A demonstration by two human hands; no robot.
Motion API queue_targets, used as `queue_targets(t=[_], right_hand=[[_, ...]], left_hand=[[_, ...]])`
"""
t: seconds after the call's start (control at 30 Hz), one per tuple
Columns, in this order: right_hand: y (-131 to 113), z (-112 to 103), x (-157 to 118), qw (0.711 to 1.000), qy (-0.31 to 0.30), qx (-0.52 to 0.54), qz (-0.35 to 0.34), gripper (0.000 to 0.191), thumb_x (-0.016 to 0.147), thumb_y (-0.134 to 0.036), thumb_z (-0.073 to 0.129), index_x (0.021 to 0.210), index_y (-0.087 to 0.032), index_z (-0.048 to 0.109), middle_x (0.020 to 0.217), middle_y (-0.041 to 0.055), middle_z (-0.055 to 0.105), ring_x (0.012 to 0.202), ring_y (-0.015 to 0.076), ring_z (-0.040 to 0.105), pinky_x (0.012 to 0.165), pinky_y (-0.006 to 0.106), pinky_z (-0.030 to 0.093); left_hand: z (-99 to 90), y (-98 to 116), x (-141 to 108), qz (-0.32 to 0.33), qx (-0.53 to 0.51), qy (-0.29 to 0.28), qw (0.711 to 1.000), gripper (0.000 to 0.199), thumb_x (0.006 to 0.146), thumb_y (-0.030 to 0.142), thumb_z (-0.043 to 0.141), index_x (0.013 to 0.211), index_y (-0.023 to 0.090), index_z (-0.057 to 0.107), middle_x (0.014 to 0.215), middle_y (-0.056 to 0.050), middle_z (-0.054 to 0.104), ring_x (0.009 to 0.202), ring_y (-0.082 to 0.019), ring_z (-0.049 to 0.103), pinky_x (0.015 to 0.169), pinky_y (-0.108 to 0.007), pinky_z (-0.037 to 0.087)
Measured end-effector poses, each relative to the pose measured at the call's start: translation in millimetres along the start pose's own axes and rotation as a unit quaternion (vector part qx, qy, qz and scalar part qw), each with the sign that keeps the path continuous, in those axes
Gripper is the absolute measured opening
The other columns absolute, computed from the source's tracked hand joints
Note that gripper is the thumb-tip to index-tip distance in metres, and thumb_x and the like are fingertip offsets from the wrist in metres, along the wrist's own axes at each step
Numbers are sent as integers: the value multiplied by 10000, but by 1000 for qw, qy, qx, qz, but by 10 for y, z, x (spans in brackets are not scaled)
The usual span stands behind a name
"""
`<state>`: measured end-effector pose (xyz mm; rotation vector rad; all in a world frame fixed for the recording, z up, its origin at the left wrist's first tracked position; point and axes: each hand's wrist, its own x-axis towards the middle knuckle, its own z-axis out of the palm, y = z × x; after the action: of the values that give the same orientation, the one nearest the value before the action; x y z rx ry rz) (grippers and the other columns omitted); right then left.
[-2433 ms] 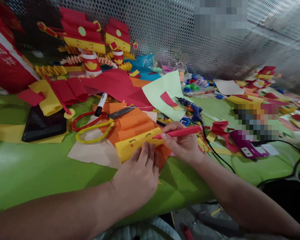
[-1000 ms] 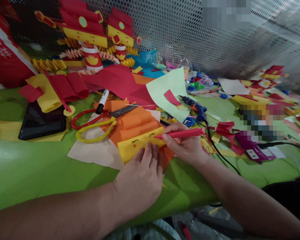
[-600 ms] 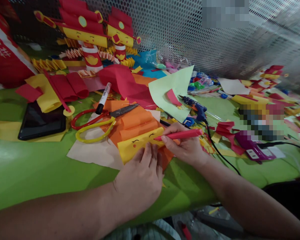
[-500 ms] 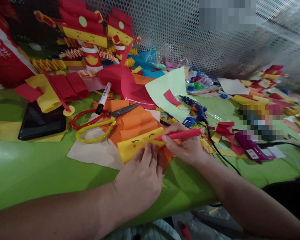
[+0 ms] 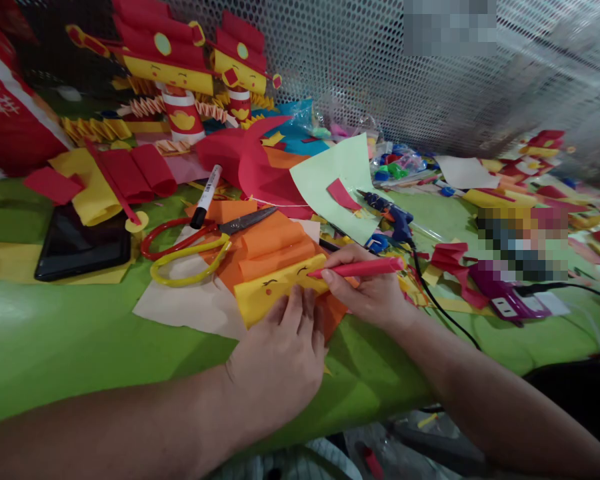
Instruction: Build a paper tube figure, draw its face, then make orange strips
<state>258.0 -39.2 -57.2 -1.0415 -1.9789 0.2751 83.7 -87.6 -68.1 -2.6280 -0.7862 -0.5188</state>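
This is looking like a paper-craft workshop: a green table (image 5: 40,340) is carrying scissors (image 5: 216,239), a glue gun (image 5: 400,225), a capped marker (image 5: 209,197) and coloured paper sheets (image 5: 333,160), cut scraps (image 5: 449,261) are littering it, and a purple socket block (image 5: 495,292) is lying near them. Red-and-yellow paper figures (image 5: 167,72) are standing at the back, and a perforated metal panel (image 5: 345,60) is rising behind them

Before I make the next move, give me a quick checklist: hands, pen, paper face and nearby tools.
1. Left hand touching the yellow paper face: ok.
2. Red pen held in the grip of the right hand: ok.
3. Pen tip touching the face: cannot tell.
4. Scissors clear of both hands: ok.
5. Glue gun clear of paper: not ok, it overlaps the pale green sheet in this view.
6. Glue gun cool: cannot tell.
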Motion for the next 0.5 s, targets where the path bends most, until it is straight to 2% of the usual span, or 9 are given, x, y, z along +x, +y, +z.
queue_targets(t=[0.23,0.5], right_hand=[[23,10,-27,1000,12,-3,-3,48,762,-207,595,760,-234,556,688,1,645,651,155,619,602,308,494],[6,-4,9,1000,16,-5,-5,41,773,-201,586,765,-227,555,673,-1,638,636,148,619,565,291,486]], left_hand=[[2,1,2,3,2,-4,1000,336,847,247,510,1045,17,653,1069,-216,679,1031,-311,607,876,-422,404],[0,-7,19,-1,7,1,1000,339,811,257,548,1014,12,668,1056,-209,688,1014,-315,622,843,-390,436]])
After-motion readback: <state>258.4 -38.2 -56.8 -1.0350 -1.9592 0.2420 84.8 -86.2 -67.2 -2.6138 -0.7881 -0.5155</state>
